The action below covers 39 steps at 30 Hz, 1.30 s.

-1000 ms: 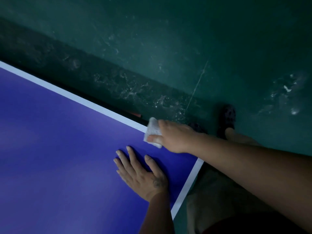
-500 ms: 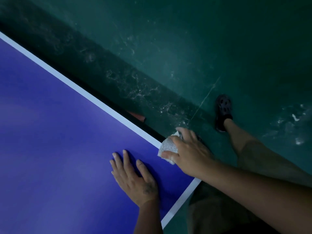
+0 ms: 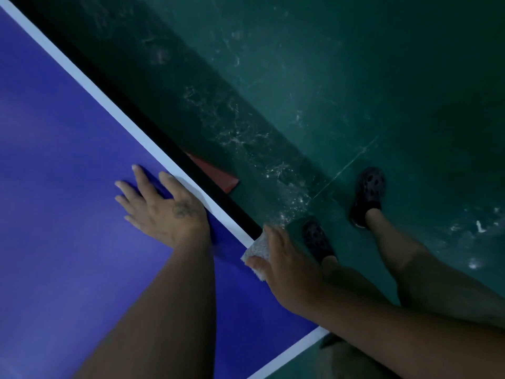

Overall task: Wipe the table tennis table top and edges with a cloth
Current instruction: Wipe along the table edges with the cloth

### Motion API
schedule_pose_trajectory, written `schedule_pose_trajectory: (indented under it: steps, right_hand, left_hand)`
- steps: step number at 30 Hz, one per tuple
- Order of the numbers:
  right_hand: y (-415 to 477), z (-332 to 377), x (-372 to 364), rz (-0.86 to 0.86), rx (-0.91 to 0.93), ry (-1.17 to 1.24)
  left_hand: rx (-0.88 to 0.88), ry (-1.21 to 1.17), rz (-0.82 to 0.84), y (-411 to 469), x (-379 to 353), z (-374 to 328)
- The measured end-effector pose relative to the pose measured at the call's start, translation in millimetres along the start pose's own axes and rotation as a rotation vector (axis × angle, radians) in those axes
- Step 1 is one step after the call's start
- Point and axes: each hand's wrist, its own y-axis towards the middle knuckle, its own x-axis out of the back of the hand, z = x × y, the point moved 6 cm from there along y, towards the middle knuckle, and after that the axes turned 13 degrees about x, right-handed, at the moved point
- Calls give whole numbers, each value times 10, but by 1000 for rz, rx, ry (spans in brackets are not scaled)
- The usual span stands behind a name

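Observation:
The blue table tennis table top point(image 3: 62, 187) fills the left of the head view, bordered by a white line and a black side edge point(image 3: 153, 132). My right hand point(image 3: 284, 269) grips a small white cloth point(image 3: 257, 248) and presses it over the white line at the side edge, close to the table's corner. My left hand point(image 3: 161, 206) lies flat on the blue top with its fingers spread, just left of the cloth and apart from it.
A dark green, scuffed floor point(image 3: 355, 91) lies beyond the table edge. A red piece point(image 3: 216, 172) shows under the table's edge. My two feet in dark perforated clogs point(image 3: 369, 195) stand on the floor beside the corner.
The right hand has slid the cloth along the side edge toward the corner. The left hand has stayed flat on the top. The view has shifted and my legs show more.

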Motion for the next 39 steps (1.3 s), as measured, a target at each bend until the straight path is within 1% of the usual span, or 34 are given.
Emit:
schedule_pose_trajectory:
  steps: [2, 4, 9, 14, 20, 27, 30, 32, 34, 36, 39]
  right_hand:
    - [177, 125, 22, 26, -28, 94]
    - [456, 306, 79, 30, -3, 125]
    - [1131, 799, 227, 71, 57, 12]
    - [1318, 933, 341, 169, 83, -12]
    - [1528, 1075, 383, 203, 68, -13]
    - [2538, 1695, 584, 258, 65, -26]
    - [2841, 1866, 636, 282, 74, -67]
    - [2864, 1856, 628, 267, 82, -76]
    - [2766, 1763, 608, 257, 90, -24]
    - [2599, 1614, 583, 280, 100, 23]
    - [2198, 1307, 536, 343, 103, 29]
  left_hand:
    - [11, -7, -10, 0, 8, 2]
    - [17, -10, -15, 10, -6, -7]
    - [91, -14, -69, 84, 7, 44]
    - [98, -52, -64, 67, 29, 21]
    - [106, -71, -76, 48, 34, -3]
    - [85, -52, -92, 20, 32, -27]
    - [70, -43, -117, 28, 30, -18]
    - [67, -38, -138, 33, 28, -13]
    - [66, -41, -142, 17, 20, -14]
    - [51, -47, -142, 10, 24, -13]
    - [44, -51, -137, 21, 34, -13]
